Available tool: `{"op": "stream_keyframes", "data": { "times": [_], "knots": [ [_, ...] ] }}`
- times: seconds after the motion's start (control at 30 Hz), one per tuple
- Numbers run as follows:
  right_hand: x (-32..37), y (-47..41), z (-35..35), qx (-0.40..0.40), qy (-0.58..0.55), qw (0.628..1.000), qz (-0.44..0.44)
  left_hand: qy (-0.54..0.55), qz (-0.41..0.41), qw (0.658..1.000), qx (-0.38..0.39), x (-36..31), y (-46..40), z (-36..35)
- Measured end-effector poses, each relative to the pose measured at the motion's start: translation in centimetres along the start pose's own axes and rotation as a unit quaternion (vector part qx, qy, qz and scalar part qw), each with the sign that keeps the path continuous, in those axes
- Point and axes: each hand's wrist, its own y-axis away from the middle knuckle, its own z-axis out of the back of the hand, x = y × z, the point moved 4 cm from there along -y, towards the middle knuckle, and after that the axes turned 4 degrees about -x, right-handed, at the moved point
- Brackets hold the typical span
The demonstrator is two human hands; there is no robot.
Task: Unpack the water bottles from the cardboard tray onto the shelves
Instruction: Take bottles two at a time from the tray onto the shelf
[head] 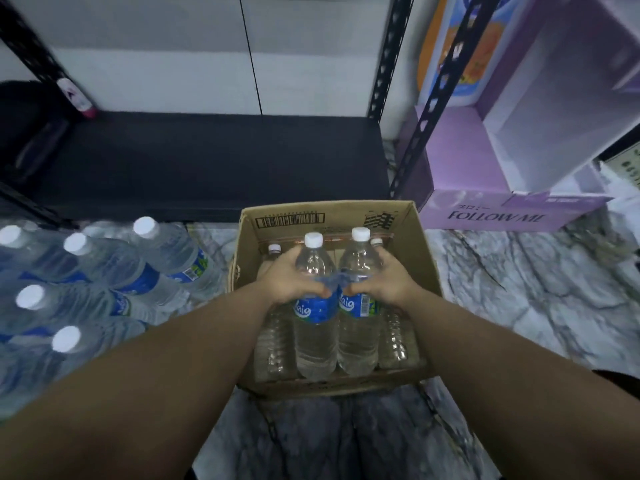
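The person's left hand (290, 279) and right hand (385, 277) cover the shoulders of two clear plastic water bottles (317, 336). The left picture edge cuts off the shrink-wrapped pack of white-capped bottles (86, 289). The purple cardboard box (505, 211) at far right is blurred.

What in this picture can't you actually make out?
Head view, the only one:
- How many bottles remain in the cardboard tray: the left hand, the right hand and the two lifted bottles cover them.
- The fingers: wrapped behind the bottles.
- The dark shelf: its left end is cut off.
- The tray's barcode print: too small.
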Motion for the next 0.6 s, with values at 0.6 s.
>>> {"op": "stream_keyframes", "data": {
  "times": [0.6],
  "knots": [
    [41.0, 26.5, 14.7, -0.065, -0.100, 0.970, 0.210, 0.145, -0.185, 0.971, -0.034, -39.9, 25.7, 13.8]
  ]
}}
